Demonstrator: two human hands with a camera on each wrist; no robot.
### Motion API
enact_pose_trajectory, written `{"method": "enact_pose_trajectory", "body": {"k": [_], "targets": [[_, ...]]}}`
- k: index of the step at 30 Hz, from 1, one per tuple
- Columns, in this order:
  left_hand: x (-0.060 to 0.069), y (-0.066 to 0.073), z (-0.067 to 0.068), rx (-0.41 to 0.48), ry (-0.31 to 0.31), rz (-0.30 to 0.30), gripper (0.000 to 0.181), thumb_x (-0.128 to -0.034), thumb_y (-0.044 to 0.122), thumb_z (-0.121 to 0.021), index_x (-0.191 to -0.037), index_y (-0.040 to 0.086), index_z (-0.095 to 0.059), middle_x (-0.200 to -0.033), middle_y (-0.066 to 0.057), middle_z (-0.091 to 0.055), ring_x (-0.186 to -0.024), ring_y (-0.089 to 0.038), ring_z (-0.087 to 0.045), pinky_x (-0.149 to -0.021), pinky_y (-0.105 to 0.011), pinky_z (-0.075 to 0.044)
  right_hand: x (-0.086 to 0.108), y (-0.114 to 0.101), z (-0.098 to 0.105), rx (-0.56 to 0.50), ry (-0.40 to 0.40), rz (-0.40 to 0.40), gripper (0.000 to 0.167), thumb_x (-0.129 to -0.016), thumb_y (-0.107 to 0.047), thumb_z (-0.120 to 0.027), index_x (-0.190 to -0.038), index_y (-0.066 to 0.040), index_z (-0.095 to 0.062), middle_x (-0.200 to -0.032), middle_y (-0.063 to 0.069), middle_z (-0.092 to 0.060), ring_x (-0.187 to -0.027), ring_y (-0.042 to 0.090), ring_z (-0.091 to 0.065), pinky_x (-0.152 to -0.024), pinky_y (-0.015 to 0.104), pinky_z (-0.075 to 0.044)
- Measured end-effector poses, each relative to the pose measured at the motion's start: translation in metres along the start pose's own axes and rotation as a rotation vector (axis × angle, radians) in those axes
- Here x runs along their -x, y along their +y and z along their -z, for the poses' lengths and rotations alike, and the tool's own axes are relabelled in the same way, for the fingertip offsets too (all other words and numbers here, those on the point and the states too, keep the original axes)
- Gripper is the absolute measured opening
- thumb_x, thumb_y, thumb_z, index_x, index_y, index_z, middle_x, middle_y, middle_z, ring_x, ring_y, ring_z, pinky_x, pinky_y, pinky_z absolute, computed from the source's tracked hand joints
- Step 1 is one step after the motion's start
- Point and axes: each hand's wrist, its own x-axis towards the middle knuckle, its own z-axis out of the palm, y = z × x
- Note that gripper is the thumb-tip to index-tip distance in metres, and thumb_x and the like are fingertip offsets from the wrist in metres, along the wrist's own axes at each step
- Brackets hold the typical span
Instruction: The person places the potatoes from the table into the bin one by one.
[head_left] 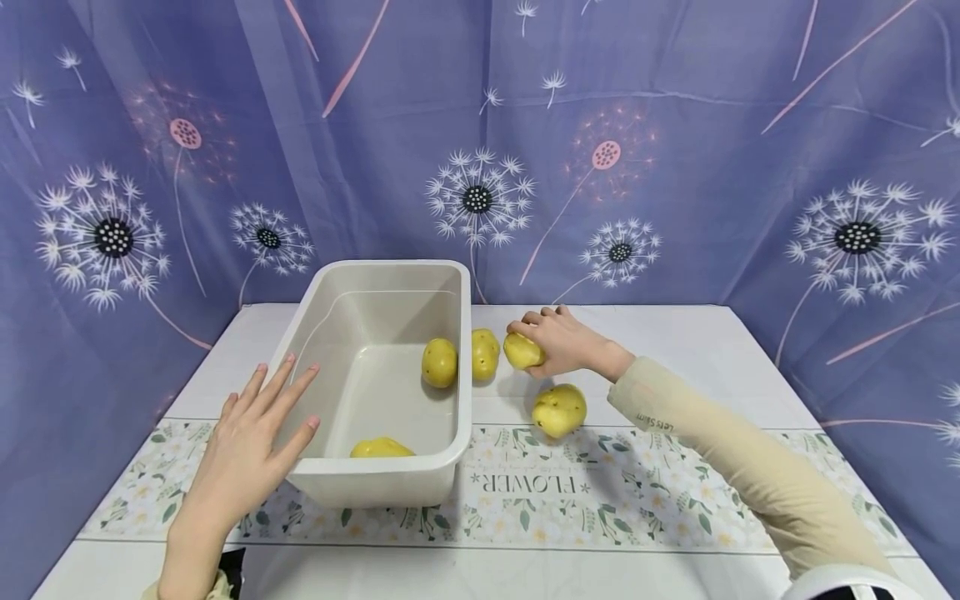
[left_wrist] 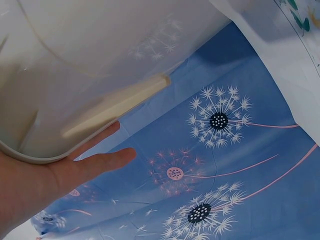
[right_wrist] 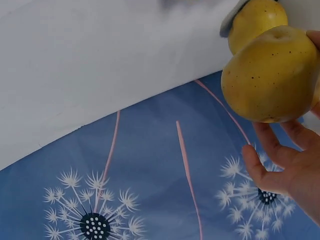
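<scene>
My right hand [head_left: 558, 342] grips a yellow potato [head_left: 522, 351] to the right of the light grey plastic bin [head_left: 375, 467]. Another potato [head_left: 485, 355] sits between that hand and the bin's right wall, and one more potato [head_left: 558, 410] lies on the table just in front of the hand. Inside the bin, one potato [head_left: 439, 362] rests near the right wall and a second potato [head_left: 381, 447] is partly hidden by the front rim. My left hand [head_left: 251, 437] lies over the bin's left rim with its fingers straight and spread; the left wrist view shows its thumb [left_wrist: 107, 162] beside the rim.
A white table [head_left: 660, 350] carries a floral printed band [head_left: 660, 500] across its front part. Purple-blue curtains [head_left: 675, 50] with dandelion prints stand behind the table and on both sides. The bin's raised walls stand between my two hands.
</scene>
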Motion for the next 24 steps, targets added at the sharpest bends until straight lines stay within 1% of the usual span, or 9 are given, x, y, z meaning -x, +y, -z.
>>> {"method": "enact_pose_trajectory", "body": {"k": [4,8,13,17,24], "targets": [[0.000,0.000,-0.001,-0.002,-0.002,0.005,0.054,-0.0884,0.036,-0.050,-0.138,0.029,-0.033,-0.146,-0.010,-0.028,-0.135,-0.040,-0.018,-0.094,-0.070,-0.018,-0.002,0.002,0.007,-0.011,0.029,-0.009,0.062,-0.063,-0.038,-0.073,-0.118,-0.017,-0.054,-0.102,0.007,-0.059,-0.084,0.026,-0.052,-0.070,0.040,-0.038],[0.000,-0.001,-0.001,-0.002,-0.006,0.005,0.053,-0.0889,0.038,-0.049,-0.138,0.027,-0.034,-0.147,-0.010,-0.027,-0.135,-0.039,-0.017,-0.094,-0.071,-0.018,-0.004,0.002,0.013,-0.007,0.048,-0.008,0.062,-0.063,-0.039,-0.072,-0.117,-0.016,-0.053,-0.099,0.006,-0.059,-0.083,0.026,-0.052,-0.067,0.038,-0.036],[0.001,-0.001,-0.002,-0.003,-0.003,0.000,0.054,-0.0886,0.037,-0.050,-0.139,0.028,-0.032,-0.147,-0.009,-0.027,-0.135,-0.039,-0.017,-0.094,-0.071,-0.018,-0.006,0.002,0.021,-0.001,0.062,-0.001,0.062,-0.063,-0.039,-0.072,-0.117,-0.015,-0.054,-0.098,0.007,-0.059,-0.082,0.026,-0.053,-0.069,0.040,-0.039],[0.001,-0.001,-0.002,-0.001,-0.002,0.002,0.055,-0.0884,0.036,-0.050,-0.139,0.030,-0.031,-0.147,-0.009,-0.027,-0.135,-0.039,-0.016,-0.094,-0.071,-0.017,-0.007,0.004,0.027,0.001,0.065,0.008,0.063,-0.064,-0.039,-0.072,-0.119,-0.014,-0.053,-0.100,0.008,-0.060,-0.084,0.027,-0.053,-0.070,0.040,-0.038],[0.000,-0.001,-0.001,-0.002,0.000,0.000,0.054,-0.0886,0.036,-0.050,-0.139,0.027,-0.033,-0.147,-0.010,-0.027,-0.135,-0.039,-0.017,-0.094,-0.071,-0.018,-0.010,0.007,0.037,0.008,0.049,0.017,0.062,-0.065,-0.041,-0.070,-0.119,-0.015,-0.052,-0.104,0.008,-0.059,-0.087,0.028,-0.052,-0.069,0.040,-0.037]]}}
